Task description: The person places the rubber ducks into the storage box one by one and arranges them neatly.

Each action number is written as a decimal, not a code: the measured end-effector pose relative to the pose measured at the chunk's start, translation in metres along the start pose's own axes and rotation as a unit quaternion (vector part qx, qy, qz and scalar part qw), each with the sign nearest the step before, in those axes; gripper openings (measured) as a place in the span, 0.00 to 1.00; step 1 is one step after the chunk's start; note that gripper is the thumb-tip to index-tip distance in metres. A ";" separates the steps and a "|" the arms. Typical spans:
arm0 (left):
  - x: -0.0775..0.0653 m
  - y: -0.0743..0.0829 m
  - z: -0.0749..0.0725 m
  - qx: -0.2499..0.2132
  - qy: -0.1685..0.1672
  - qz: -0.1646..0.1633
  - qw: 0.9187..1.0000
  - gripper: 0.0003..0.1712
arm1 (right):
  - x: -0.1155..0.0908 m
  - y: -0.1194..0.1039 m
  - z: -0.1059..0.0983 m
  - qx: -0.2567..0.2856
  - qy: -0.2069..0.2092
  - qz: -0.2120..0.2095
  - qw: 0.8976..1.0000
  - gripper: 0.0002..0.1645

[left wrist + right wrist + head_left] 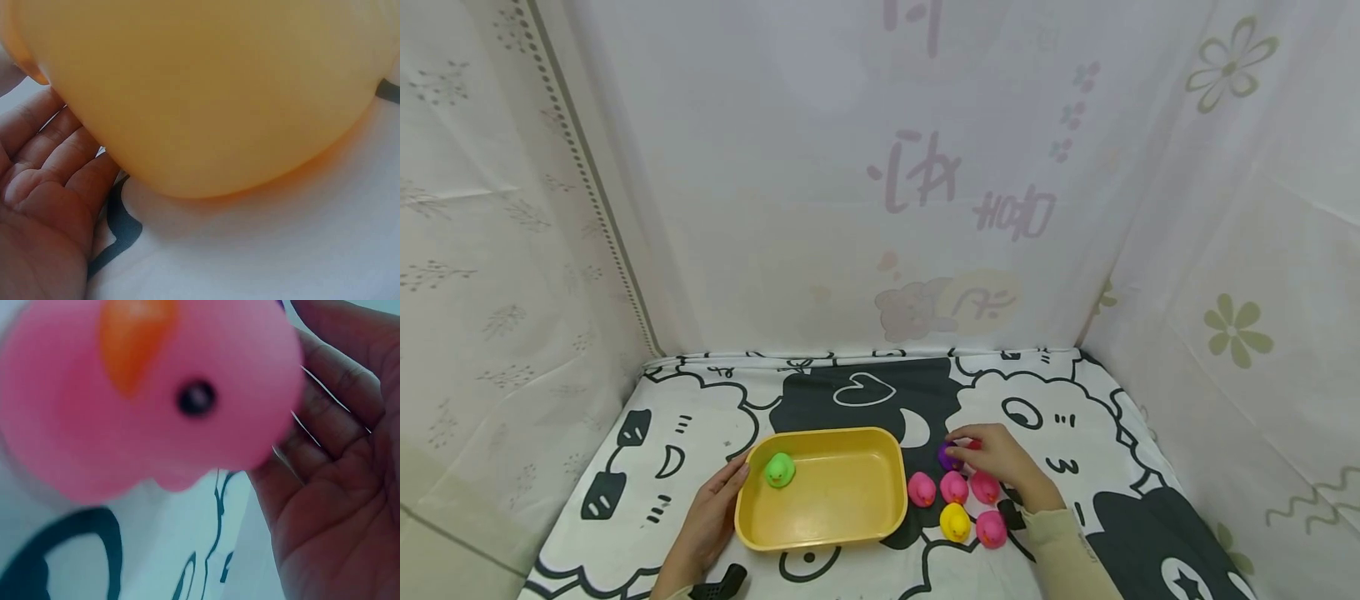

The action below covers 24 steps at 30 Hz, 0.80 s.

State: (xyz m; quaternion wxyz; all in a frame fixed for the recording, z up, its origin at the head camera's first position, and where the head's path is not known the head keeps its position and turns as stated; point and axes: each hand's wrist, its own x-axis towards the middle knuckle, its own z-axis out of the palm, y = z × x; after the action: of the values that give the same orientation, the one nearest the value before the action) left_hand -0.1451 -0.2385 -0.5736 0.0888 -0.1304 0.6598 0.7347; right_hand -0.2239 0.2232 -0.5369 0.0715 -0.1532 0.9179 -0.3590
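A shallow yellow tray (820,525) stands on the patterned cloth, with a green toy duck (779,471) inside at its left end. My left hand (713,508) holds the tray's left end, its fingers against the outer wall (187,125) in the left wrist view. To the right of the tray, my right hand (1000,454) has its thumb and fingertips round a purple toy duck (947,457). A red toy duck (974,445) shows partly beneath this hand. In the right wrist view, a pink duck (244,437) fills the foreground and hides the fingertips.
Several pink ducks (954,487) and a yellow duck (955,523) sit close together right of the tray, just in front of my right hand. Pale printed curtains (820,208) enclose the back and sides of the black-and-white cloth (700,450).
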 end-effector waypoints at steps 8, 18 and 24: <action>0.001 -0.001 -0.001 0.001 0.004 -0.002 1.000 0.43 | -0.004 0.008 -0.006 -0.013 -0.029 -0.005 0.999 0.16; 0.000 0.000 0.000 -0.003 0.001 0.000 1.000 0.41 | -0.007 0.010 -0.006 -0.008 -0.041 -0.030 0.999 0.19; 0.000 0.001 0.000 -0.002 0.006 -0.009 1.000 0.41 | -0.007 0.012 -0.005 -0.019 -0.038 -0.033 0.999 0.19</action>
State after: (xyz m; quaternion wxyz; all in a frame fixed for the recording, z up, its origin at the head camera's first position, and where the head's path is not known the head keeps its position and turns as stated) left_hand -0.1451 -0.2383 -0.5728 0.0910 -0.1413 0.6575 0.7345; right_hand -0.2210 0.2374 -0.5410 0.0918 -0.1988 0.9155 -0.3374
